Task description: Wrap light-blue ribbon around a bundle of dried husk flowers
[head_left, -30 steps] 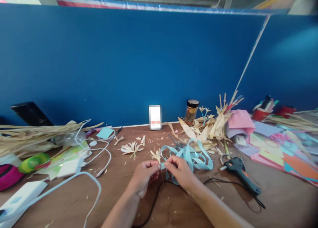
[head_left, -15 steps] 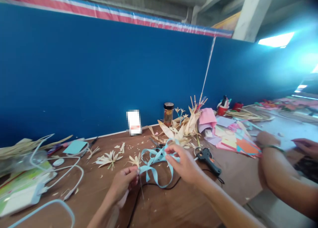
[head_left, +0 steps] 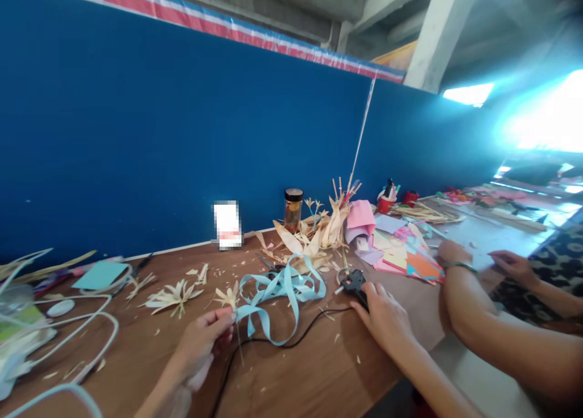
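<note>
My left hand pinches a small dried-husk flower and one end of a light blue ribbon between thumb and fingertips. A thin stem or wire hangs below the pinch. The rest of the ribbon lies in loose loops on the table, partly over a pair of scissors. My right hand has its fingers around the handle of a black glue gun, whose nozzle points left. The gun rests on the table, its handle mostly hidden by the hand.
A larger husk flower lies to the left, near white cables. Behind the ribbon stand a lidded jar and a bunch of dried husks. Coloured papers spread rightward, beside a co-worker's arms.
My right hand has left the ribbon and moved right onto the glue gun. My left hand still pinches the flower and ribbon end. The view has turned slightly right.
</note>
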The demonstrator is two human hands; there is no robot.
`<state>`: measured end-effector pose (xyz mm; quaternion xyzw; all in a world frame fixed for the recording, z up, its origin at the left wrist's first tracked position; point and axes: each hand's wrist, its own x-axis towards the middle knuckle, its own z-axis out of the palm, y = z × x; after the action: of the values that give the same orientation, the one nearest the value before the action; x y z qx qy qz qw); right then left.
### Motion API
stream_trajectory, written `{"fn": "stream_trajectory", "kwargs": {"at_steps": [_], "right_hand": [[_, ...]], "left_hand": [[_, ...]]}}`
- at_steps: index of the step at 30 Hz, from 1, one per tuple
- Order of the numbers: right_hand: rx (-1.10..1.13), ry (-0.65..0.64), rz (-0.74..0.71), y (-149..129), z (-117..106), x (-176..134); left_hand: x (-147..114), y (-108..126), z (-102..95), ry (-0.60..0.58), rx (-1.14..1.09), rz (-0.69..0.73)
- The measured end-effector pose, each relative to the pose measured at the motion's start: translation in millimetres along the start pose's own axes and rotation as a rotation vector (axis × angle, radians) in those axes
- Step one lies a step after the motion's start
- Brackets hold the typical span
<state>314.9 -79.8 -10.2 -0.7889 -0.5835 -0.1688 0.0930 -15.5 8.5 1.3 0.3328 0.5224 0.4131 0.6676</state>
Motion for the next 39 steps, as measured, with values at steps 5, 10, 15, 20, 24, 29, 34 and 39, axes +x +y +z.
{"fn": "stream_trajectory", "kwargs": {"at_steps": [5, 10, 15, 20, 24, 29, 34, 39], "right_hand": [[0.041, 0.006, 0.017, 5.4, 10.0, 3.6], [0.184, 0.117, 0.027, 16.2, 3.1, 6.8], [0.445, 0.17, 0.073, 7.5, -29.6, 5.7], [0.981, -0.173, 0.071, -36.1, -61.8, -1.2], [1.349, -0.486, 0.002, -83.4, -72.5, -9.7], [1.499, -0.598, 0.033, -125.0, -59.2, -14.3], [1.513, -0.6, 0.108, -142.2, -40.4, -9.6], [1.582, -0.628, 0.106, -146.1, -44.3, -6.6]], "left_hand": [[-1.8, 0.7, 0.6, -0.019, -0.019, 0.013], [-3.2, 1.7, 2.7, -0.001, -0.051, 0.032], [-2.0, 0.6, 2.1, -0.008, -0.093, 0.019], [-1.6, 2.2, 0.3, -0.026, -0.144, -0.02], [-2.5, 2.3, -0.7, -0.058, -0.177, -0.035], [-1.9, 0.5, -1.0, -0.063, -0.181, -0.043], [-1.3, 0.1, -1.6, -0.09, -0.151, -0.025], [-3.9, 3.0, -0.9, -0.1, -0.132, -0.021]]}}
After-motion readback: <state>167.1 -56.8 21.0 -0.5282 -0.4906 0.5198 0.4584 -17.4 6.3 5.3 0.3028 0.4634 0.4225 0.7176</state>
